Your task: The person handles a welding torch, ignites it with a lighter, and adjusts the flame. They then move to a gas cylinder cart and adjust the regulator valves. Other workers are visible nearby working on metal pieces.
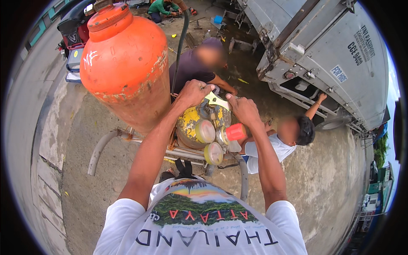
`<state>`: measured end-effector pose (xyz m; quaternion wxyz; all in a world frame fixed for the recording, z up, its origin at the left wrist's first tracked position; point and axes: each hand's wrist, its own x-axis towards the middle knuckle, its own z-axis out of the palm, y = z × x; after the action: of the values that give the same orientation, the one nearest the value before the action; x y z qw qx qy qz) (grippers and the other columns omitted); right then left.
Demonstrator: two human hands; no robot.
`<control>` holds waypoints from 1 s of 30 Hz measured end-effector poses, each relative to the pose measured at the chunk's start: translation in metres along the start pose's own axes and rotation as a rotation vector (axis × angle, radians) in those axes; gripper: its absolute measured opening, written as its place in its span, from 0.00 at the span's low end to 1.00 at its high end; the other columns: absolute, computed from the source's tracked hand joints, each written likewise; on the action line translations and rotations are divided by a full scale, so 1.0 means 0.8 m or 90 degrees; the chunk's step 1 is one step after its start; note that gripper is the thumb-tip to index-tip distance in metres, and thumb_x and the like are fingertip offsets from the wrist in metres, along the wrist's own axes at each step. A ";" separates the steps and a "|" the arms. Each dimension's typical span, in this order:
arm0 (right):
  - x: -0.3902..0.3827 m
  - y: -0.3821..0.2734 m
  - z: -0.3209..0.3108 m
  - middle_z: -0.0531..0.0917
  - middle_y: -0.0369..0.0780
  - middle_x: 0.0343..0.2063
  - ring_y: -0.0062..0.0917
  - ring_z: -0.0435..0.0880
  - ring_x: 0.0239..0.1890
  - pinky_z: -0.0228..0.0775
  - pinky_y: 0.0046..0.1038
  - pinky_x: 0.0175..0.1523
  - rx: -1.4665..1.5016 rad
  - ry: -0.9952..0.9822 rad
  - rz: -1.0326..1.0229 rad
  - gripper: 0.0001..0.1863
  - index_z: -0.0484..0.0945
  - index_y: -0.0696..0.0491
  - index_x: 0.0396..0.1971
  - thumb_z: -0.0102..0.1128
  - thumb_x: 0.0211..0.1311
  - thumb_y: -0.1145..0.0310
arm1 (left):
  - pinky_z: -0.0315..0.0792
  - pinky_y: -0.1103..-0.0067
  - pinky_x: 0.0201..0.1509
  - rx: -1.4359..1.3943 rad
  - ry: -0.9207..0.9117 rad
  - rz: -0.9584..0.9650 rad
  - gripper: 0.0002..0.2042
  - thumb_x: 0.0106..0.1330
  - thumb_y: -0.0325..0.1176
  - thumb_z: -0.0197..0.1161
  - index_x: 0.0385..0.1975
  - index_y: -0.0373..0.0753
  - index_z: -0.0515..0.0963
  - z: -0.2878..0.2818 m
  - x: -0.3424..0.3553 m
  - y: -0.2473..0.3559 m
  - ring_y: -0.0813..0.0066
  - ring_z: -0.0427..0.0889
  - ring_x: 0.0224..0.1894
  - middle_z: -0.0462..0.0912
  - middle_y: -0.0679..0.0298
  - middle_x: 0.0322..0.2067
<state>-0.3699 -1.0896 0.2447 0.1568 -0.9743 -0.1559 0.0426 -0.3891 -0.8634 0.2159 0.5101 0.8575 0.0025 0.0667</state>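
My left hand point(195, 92) is closed above a worn yellow-and-grey gas cylinder point(187, 125), its thumb beside a pale yellow-green wrench point(217, 101). What its curled fingers hold is hidden. My right hand point(245, 112) is closed at the wrench's right end, thumb along it. The wrench lies across the fittings on top of the cylinder. Below it sits a regulator with two round, yellow-rimmed gauges, an upper gauge point(205, 131) and a lower gauge point(213, 153). A red knob-like part point(236, 132) sticks out to the right, under my right wrist.
A tall orange cylinder point(124, 63) stands at left on a pipe-framed cart point(100, 148), with a dark hose point(182, 40) nearby. A crouching person in dark clothes point(191, 63) is just beyond; another in white point(272, 146) reaches toward the grey truck body point(335, 55). A person in green point(159, 7) works farther back.
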 end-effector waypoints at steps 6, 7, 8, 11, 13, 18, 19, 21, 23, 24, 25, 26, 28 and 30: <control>-0.015 -0.002 -0.022 0.84 0.58 0.28 0.53 0.84 0.40 0.73 0.47 0.51 0.037 -0.114 -0.027 0.41 0.84 0.63 0.26 0.44 0.69 0.34 | 0.69 0.72 0.31 -0.018 -0.120 0.098 0.26 0.66 0.53 0.64 0.24 0.30 0.81 -0.013 0.026 -0.011 0.76 0.72 0.23 0.75 0.57 0.15; -0.015 -0.006 -0.030 0.84 0.57 0.27 0.52 0.84 0.39 0.73 0.47 0.50 0.047 -0.160 -0.019 0.42 0.84 0.64 0.25 0.45 0.68 0.33 | 0.69 0.72 0.32 -0.039 -0.095 0.083 0.26 0.66 0.53 0.64 0.24 0.30 0.81 -0.009 0.026 -0.016 0.76 0.73 0.23 0.76 0.58 0.16; -0.014 -0.011 -0.034 0.84 0.56 0.26 0.52 0.85 0.38 0.73 0.46 0.49 0.010 -0.178 -0.018 0.41 0.84 0.63 0.28 0.46 0.67 0.33 | 0.70 0.72 0.32 -0.059 -0.069 0.071 0.26 0.66 0.53 0.65 0.24 0.30 0.82 -0.006 0.025 -0.017 0.76 0.73 0.23 0.76 0.59 0.16; -0.012 -0.020 -0.038 0.84 0.54 0.25 0.50 0.86 0.34 0.73 0.43 0.45 -0.049 -0.180 -0.049 0.39 0.84 0.62 0.37 0.52 0.64 0.33 | 0.71 0.72 0.32 -0.052 -0.009 0.030 0.26 0.65 0.54 0.66 0.25 0.30 0.83 -0.004 0.021 -0.018 0.75 0.75 0.24 0.79 0.59 0.18; -0.012 -0.014 -0.031 0.84 0.54 0.27 0.49 0.86 0.35 0.73 0.43 0.43 -0.024 -0.114 -0.110 0.37 0.82 0.61 0.42 0.58 0.62 0.35 | 0.72 0.71 0.32 -0.014 0.006 0.001 0.26 0.64 0.55 0.66 0.25 0.30 0.83 -0.007 0.021 -0.012 0.75 0.76 0.24 0.80 0.58 0.19; -0.015 -0.030 -0.021 0.84 0.54 0.32 0.49 0.83 0.43 0.71 0.45 0.49 0.022 -0.121 -0.187 0.27 0.79 0.61 0.38 0.64 0.61 0.46 | 0.73 0.63 0.35 0.036 0.205 -0.073 0.24 0.63 0.53 0.66 0.29 0.31 0.84 0.002 0.011 0.001 0.52 0.83 0.26 0.82 0.46 0.20; -0.013 -0.032 -0.020 0.84 0.54 0.32 0.49 0.83 0.43 0.71 0.46 0.50 -0.011 -0.141 -0.188 0.26 0.78 0.61 0.37 0.65 0.61 0.48 | 0.73 0.61 0.36 0.037 0.238 -0.074 0.23 0.63 0.52 0.66 0.27 0.31 0.83 0.010 0.009 0.007 0.49 0.83 0.28 0.82 0.46 0.21; -0.011 -0.033 -0.018 0.84 0.54 0.33 0.50 0.83 0.43 0.71 0.46 0.50 -0.018 -0.163 -0.174 0.24 0.78 0.61 0.37 0.63 0.62 0.50 | 0.72 0.58 0.37 0.036 0.302 -0.080 0.22 0.64 0.49 0.66 0.24 0.31 0.81 0.022 0.008 0.012 0.41 0.82 0.31 0.82 0.44 0.24; -0.012 -0.032 -0.013 0.84 0.54 0.33 0.50 0.83 0.44 0.71 0.47 0.50 -0.025 -0.156 -0.173 0.23 0.79 0.61 0.36 0.62 0.63 0.51 | 0.72 0.57 0.37 0.018 0.291 -0.079 0.21 0.64 0.48 0.66 0.24 0.32 0.81 0.023 0.008 0.013 0.40 0.82 0.31 0.82 0.44 0.24; -0.012 -0.030 -0.009 0.84 0.55 0.33 0.51 0.83 0.44 0.70 0.48 0.50 -0.028 -0.139 -0.178 0.23 0.79 0.61 0.36 0.62 0.63 0.52 | 0.72 0.57 0.37 0.009 0.286 -0.078 0.21 0.64 0.48 0.65 0.24 0.32 0.81 0.023 0.009 0.014 0.40 0.82 0.31 0.82 0.44 0.24; -0.013 -0.029 -0.006 0.84 0.55 0.34 0.51 0.83 0.44 0.70 0.48 0.50 -0.030 -0.121 -0.184 0.23 0.79 0.61 0.36 0.61 0.64 0.52 | 0.72 0.57 0.36 0.008 0.278 -0.066 0.21 0.64 0.48 0.66 0.24 0.32 0.81 0.024 0.010 0.013 0.40 0.82 0.31 0.82 0.44 0.24; -0.015 -0.032 -0.005 0.84 0.55 0.34 0.51 0.83 0.44 0.70 0.49 0.50 -0.031 -0.120 -0.175 0.23 0.79 0.61 0.36 0.61 0.64 0.52 | 0.72 0.57 0.36 0.007 0.272 -0.054 0.21 0.64 0.48 0.66 0.24 0.32 0.81 0.023 0.012 0.010 0.40 0.81 0.31 0.82 0.44 0.24; -0.018 -0.040 -0.007 0.84 0.56 0.34 0.51 0.83 0.44 0.71 0.49 0.49 -0.032 -0.119 -0.156 0.22 0.79 0.61 0.36 0.61 0.64 0.52 | 0.71 0.59 0.35 0.011 0.270 -0.030 0.21 0.64 0.48 0.66 0.24 0.31 0.81 0.022 0.016 0.004 0.42 0.81 0.28 0.81 0.44 0.22; -0.019 -0.040 -0.005 0.84 0.56 0.34 0.50 0.83 0.43 0.71 0.49 0.49 -0.033 -0.108 -0.142 0.21 0.79 0.61 0.36 0.62 0.63 0.53 | 0.71 0.61 0.33 0.014 0.278 -0.001 0.22 0.63 0.48 0.68 0.22 0.30 0.80 0.024 0.019 0.000 0.47 0.80 0.24 0.79 0.45 0.20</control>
<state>-0.3928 -1.0663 0.2590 0.1214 -0.9476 -0.2768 0.1033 -0.3720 -0.8790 0.2085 0.4881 0.8282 0.1145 0.2505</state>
